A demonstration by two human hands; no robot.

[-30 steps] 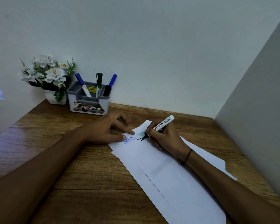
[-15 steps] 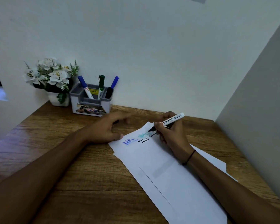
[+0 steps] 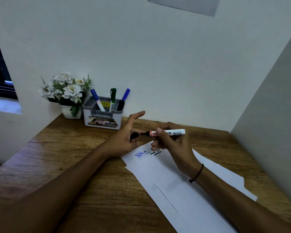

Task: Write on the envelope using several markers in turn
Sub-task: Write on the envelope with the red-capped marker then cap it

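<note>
Head view: over the thin, limp envelope point(image 3: 178, 179) lying flat on the desk point(image 3: 74, 157), the right hand point(image 3: 173, 145) pinches a light, rigid black marker point(image 3: 166, 132) mid-barrel, while the left hand point(image 3: 126, 140) curls around its cap point(image 3: 134, 136), forefinger extended.

We see bare desk point(image 3: 60, 158) left of the envelope point(image 3: 183, 185); the holder point(image 3: 102, 117) and flowerpot point(image 3: 71, 112) block the back-left corner.
</note>
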